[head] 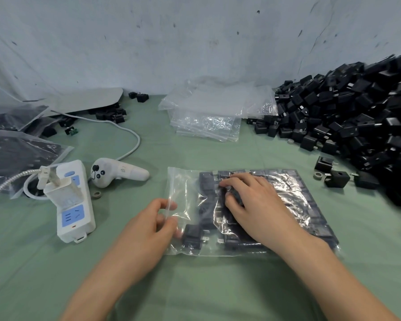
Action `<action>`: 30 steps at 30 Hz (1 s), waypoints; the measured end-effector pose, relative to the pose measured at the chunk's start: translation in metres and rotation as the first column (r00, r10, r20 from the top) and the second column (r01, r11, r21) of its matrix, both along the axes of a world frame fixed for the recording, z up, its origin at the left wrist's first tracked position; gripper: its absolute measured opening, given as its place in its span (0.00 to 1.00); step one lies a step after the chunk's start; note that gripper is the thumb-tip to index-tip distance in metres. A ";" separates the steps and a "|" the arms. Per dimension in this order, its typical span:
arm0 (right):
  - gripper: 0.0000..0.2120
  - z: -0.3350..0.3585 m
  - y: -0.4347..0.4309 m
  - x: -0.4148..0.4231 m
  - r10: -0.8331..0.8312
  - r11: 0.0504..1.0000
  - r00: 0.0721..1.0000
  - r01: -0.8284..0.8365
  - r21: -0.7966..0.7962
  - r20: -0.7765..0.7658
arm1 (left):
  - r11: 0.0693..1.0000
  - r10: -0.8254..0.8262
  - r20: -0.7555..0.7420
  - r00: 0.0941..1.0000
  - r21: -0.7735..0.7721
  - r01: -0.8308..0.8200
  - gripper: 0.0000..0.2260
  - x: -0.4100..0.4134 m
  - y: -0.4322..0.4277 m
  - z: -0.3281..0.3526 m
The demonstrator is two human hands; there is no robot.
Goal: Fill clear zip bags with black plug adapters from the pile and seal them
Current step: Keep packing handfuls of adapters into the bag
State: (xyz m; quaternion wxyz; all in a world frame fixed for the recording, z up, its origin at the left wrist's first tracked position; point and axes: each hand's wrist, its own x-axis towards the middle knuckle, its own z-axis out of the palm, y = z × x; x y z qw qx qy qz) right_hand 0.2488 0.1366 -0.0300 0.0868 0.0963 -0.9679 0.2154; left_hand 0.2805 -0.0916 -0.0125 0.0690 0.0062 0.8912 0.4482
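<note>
A clear zip bag (185, 181) lies flat on the green table, packed with several black plug adapters in rows. My left hand (148, 228) pinches the bag's open left edge. My right hand (252, 205) lies on top of the bag with its fingers curled down on the adapters through the plastic. One adapter (192, 235) sits apart from the rows near the bag's mouth. A big pile of black plug adapters (347, 112) fills the right side. A stack of empty clear zip bags (208, 117) lies at the back centre.
A white power strip (72, 205) with plugs and a white handheld controller (116, 173) sit to the left. Filled bags (16, 154) lie at the far left. Two loose adapters (333, 174) rest right of the bag. A white cable (125, 128) curves across the table.
</note>
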 end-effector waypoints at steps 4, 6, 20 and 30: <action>0.17 0.000 0.000 0.000 0.004 1.000 1.000 -0.004 0.000 0.006 | 0.999 0.038 0.040 0.998 0.025 -0.039 0.03 -0.001 0.005 -0.001; 0.17 -0.001 0.001 0.000 0.004 1.000 1.000 -0.004 0.000 0.003 | 0.996 0.043 0.069 0.997 0.071 -0.048 0.01 -0.001 0.009 0.002; 0.17 -0.002 0.000 -0.001 -0.004 1.000 1.000 0.004 0.023 -0.019 | 0.981 -0.066 0.167 0.984 0.191 0.034 0.06 -0.003 0.010 0.000; 0.19 -0.001 -0.001 -0.001 0.012 0.999 1.000 -0.012 0.033 -0.015 | 0.984 0.096 0.070 0.993 0.144 -0.105 0.19 0.001 0.018 0.002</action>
